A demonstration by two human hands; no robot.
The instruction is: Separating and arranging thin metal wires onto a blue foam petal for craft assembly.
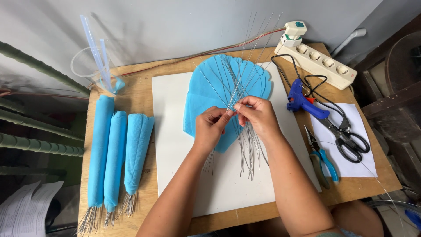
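My left hand (209, 128) and my right hand (258, 115) meet over a white board (175, 166) and together pinch a bundle of thin metal wires (250, 153). The wires fan up past the fingers across a stack of blue petal-shaped cloth pieces (210, 87) lying on the board, and their lower ends hang below my hands. Both hands have fingers closed on the wires.
Three rolled blue cloth bundles (116, 153) with wire ends lie at the left. A clear plastic cup with straws (94, 66) stands behind them. At the right are a blue glue gun (302, 102), black scissors (348, 138), blue-handled pliers (322, 158), white paper and a power strip (322, 61).
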